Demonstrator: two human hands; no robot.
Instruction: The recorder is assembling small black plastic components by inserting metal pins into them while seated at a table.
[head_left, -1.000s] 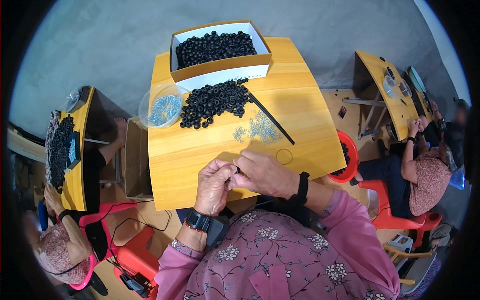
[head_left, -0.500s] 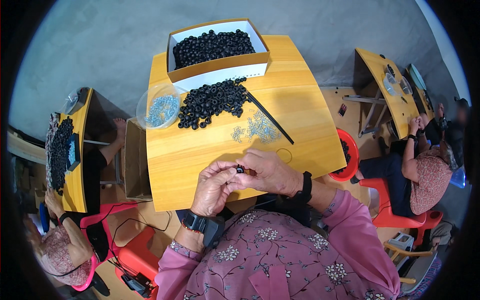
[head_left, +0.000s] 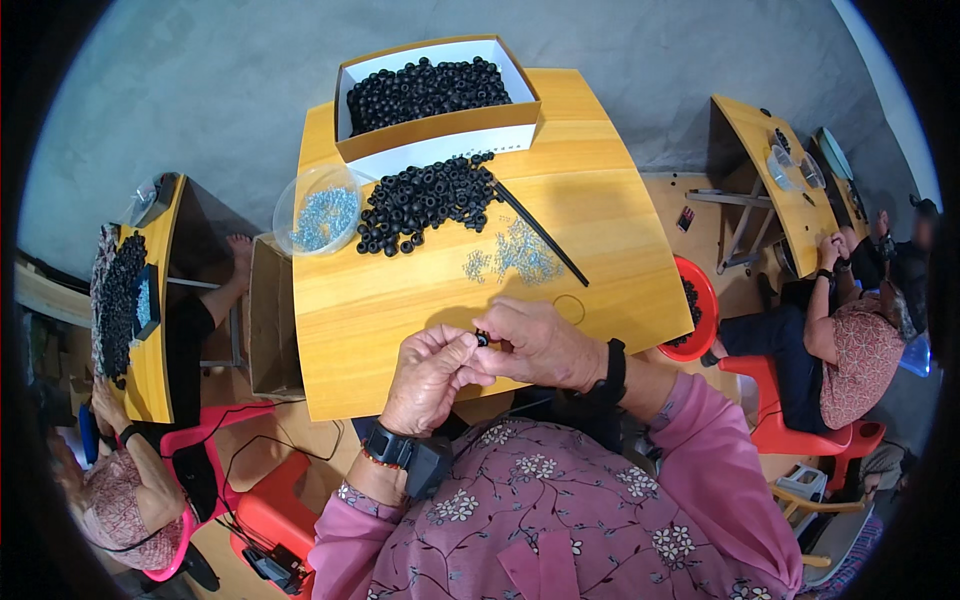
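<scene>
Over the table's near edge, my left hand (head_left: 433, 372) pinches a small black ring-shaped part (head_left: 482, 340) between thumb and forefinger. My right hand (head_left: 535, 345) closes on the same part from the other side, its fingertips touching it. Anything smaller between the fingertips is hidden. Beyond my hands lies a scatter of small clear pieces (head_left: 525, 252), with a black stick (head_left: 542, 235) slanting beside them. Farther back is a loose heap of black ring-shaped parts (head_left: 425, 205). A clear round tub (head_left: 284, 215) of small bluish pieces stands to its left.
A brown-and-white box (head_left: 440, 140) of black parts stands at the table's (head_left: 370, 320) far end. A thin ring-shaped band (head_left: 570, 309) lies right of my hands. Below the right edge is a red basin (head_left: 708, 310). People sit at side tables left and right.
My hands stay in nearly the same place, both on the black part. Only a slight shift of the fingers and part shows.
</scene>
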